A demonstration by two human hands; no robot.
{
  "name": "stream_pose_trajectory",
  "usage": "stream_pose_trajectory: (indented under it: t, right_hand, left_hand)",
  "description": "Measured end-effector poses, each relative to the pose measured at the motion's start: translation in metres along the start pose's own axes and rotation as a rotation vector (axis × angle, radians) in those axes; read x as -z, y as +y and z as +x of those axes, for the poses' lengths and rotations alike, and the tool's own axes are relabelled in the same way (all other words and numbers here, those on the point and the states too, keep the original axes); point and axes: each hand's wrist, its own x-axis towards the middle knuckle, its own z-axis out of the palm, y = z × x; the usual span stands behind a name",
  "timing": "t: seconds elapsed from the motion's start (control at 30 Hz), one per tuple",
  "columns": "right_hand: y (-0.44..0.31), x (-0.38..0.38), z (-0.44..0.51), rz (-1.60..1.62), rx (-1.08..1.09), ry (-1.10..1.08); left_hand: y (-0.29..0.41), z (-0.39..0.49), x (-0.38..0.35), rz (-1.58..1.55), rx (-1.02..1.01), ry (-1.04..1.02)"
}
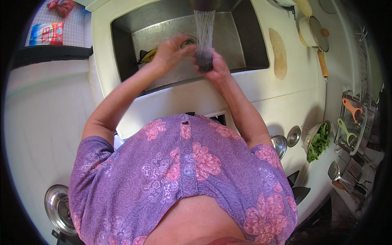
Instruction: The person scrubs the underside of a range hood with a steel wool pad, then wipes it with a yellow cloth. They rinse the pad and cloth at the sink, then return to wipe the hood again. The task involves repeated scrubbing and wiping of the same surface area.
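Observation:
My right hand (pixel 219 67) holds a small dark object (pixel 204 62) under a spray of water (pixel 205 27) over the near side of a steel sink (pixel 232 46). The water and blur hide what the object is. To its left, my left hand (pixel 173 50) is raised over the sink, blurred, with its fingers apart and nothing seen in it. A dark tap head (pixel 206 4) at the top edge lets out the spray. A yellow and black thing (pixel 148 56) lies in the sink's left part, partly behind my left hand. The drain (pixel 188 41) shows beyond that hand.
Right of the sink lies a pale, long oval pad (pixel 278 53). Farther right are a lidded pot (pixel 314 33) with a wooden handle, a bowl of green leaves (pixel 320 144), and peelers (pixel 352 108) on a rack. A printed packet (pixel 46 33) lies at the upper left.

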Motion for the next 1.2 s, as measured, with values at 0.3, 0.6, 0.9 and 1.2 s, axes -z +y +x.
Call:
stream_pose_trajectory:
  t: [0.3,0.6,0.9,1.2]
  right_hand:
    - [0.002,0.009,0.0,0.065,-0.046,-0.162]
    - [0.01,0.001,-0.002,-0.058,0.266,0.119]
    - [-0.001,0.012,-0.035,-0.201,0.405,0.25]
    - [0.0,0.012,-0.052,-0.828,0.716,0.417]
  left_hand:
    - [-0.003,-0.028,-0.046,-0.679,0.445,-0.158]
    - [-0.001,-0.029,-0.039,-1.001,0.692,-0.146]
    - [0.003,-0.031,-0.056,-1.212,0.753,-0.114]
    - [0.01,-0.03,-0.043,-1.517,0.78,-0.175]
